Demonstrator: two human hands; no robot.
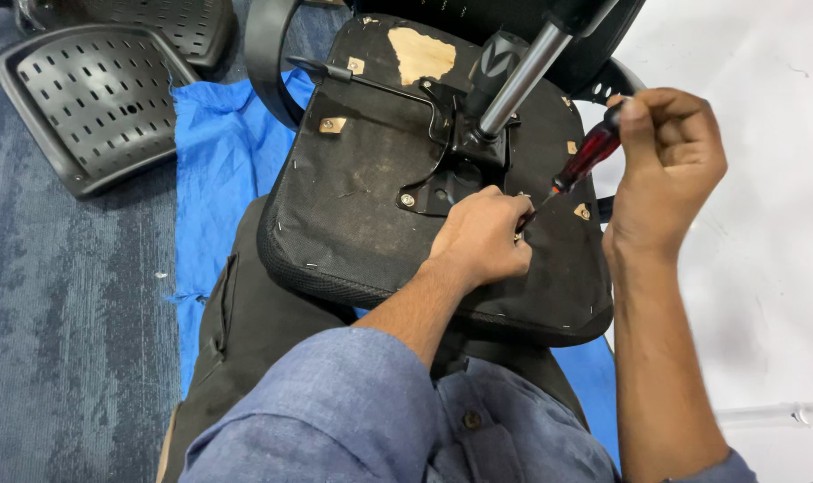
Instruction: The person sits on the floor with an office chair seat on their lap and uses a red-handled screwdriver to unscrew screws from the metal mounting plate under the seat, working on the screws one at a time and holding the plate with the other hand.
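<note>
A perforated black chair back [93, 98] lies on the floor at far left, beside a blue sheet [223, 161]. The upturned office-chair seat [362, 197] rests on the person's lap. The left hand [482, 237] presses on it, fingers curled at the tip of the red-handled screwdriver [585, 159], whose handle the right hand [670, 165] grips.

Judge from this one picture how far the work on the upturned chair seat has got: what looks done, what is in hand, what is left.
Done: the chair seat lies upside down on the person's lap, and a screw sits in the metal bracket.
In hand: the right hand grips a red-handled screwdriver; the left hand steadies its tip near the bracket.
Left: the gas cylinder and bracket remain attached; perforated plastic panels lie apart on the carpet.
</note>
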